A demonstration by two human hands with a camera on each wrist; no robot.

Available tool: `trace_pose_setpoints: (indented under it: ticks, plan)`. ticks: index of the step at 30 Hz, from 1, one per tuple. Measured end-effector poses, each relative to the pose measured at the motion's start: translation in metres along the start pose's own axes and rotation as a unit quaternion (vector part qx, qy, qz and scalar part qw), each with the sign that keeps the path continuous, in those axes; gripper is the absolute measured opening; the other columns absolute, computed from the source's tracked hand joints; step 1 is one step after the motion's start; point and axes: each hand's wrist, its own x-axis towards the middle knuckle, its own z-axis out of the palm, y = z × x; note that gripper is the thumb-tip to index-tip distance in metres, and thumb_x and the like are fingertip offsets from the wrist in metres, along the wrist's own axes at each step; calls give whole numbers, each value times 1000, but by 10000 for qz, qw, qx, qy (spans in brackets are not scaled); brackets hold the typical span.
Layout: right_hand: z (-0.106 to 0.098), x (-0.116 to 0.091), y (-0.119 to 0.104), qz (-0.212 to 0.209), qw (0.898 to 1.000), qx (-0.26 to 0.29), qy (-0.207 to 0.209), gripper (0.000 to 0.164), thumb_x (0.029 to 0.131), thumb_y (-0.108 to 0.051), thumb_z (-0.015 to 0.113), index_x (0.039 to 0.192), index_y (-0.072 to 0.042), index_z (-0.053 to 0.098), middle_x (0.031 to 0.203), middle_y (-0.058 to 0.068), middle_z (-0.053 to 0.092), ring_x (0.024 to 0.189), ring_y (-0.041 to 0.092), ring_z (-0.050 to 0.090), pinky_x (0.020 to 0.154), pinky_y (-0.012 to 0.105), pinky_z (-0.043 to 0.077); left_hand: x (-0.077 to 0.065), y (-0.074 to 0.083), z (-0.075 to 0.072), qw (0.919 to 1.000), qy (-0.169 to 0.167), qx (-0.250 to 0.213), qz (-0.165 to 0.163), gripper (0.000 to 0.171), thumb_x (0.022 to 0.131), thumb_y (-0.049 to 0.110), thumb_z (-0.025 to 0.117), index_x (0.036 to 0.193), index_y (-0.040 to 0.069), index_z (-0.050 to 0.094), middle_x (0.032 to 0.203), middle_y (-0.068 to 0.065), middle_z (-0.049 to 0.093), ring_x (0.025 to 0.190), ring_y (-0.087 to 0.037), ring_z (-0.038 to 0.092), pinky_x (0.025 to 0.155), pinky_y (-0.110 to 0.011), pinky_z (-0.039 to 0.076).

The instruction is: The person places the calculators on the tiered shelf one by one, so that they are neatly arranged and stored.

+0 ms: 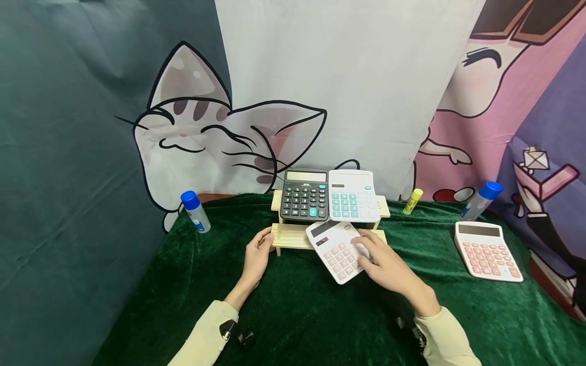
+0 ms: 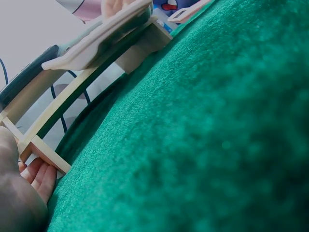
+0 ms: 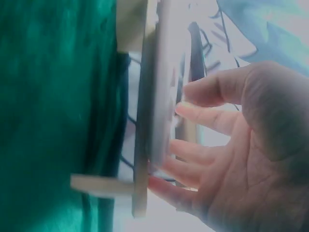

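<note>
A white calculator with pink keys (image 1: 336, 254) lies askew on the lower step of a wooden two-step stand (image 1: 289, 235), its lower end jutting past the front edge. My right hand (image 1: 389, 262) touches its face and right side with fairly straight, spread fingers (image 3: 198, 152). At the stand's left end, my left hand (image 1: 257, 256) grips the lower step, its fingers (image 2: 41, 176) beside the short leg. On the upper step, a black calculator (image 1: 304, 195) leans next to a white one with blue keys (image 1: 351, 198).
Another pink-keyed calculator (image 1: 489, 251) lies at the right on the green cloth (image 1: 206, 305). A blue-capped bottle (image 1: 196, 212) stands at the left, a second blue-capped bottle (image 1: 480, 201) behind that calculator. A yellow glue stick (image 1: 413, 202) is right of the stand. Printed curtains hang behind.
</note>
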Motion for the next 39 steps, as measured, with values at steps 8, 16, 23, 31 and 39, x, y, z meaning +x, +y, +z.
trace_pose_setpoints:
  ticks: [8,16,23,31,39]
  plan:
    - [-14,-6,15,-472,9984,-268,-177,51,84,7,63,131,-12,58,149,15,47,130,31,49,95,51,46,16,-32,0,9999,78,78,33,41,106,26,51,141,6,53,136,-17,61,117,-26,63,99,-42,54]
    - [-13,-6,12,-251,9980,-504,-300,55,83,-9,74,136,-13,59,150,14,48,131,36,49,100,61,42,15,-26,0,9999,54,87,109,40,106,26,51,140,6,54,133,-18,62,115,-24,64,98,-41,55]
    - [-5,-5,10,-192,9974,-665,-205,56,84,-17,76,137,-16,59,141,13,55,126,34,52,101,60,42,18,-37,-2,9998,100,143,103,41,105,33,52,139,11,55,133,-12,62,116,-23,63,97,-37,56]
    - [8,-3,4,-348,9960,-827,27,59,84,-27,80,138,-18,58,137,10,57,125,30,52,103,56,43,15,-34,-1,10000,56,77,15,43,105,30,52,142,8,53,136,-16,60,117,-24,62,97,-37,55]
    - [20,2,-2,-504,9953,-781,266,61,86,-38,78,140,-19,58,142,11,53,130,29,48,104,54,42,6,-8,-1,9998,-34,181,-9,41,106,19,48,142,0,50,136,-20,59,116,-26,63,98,-41,55]
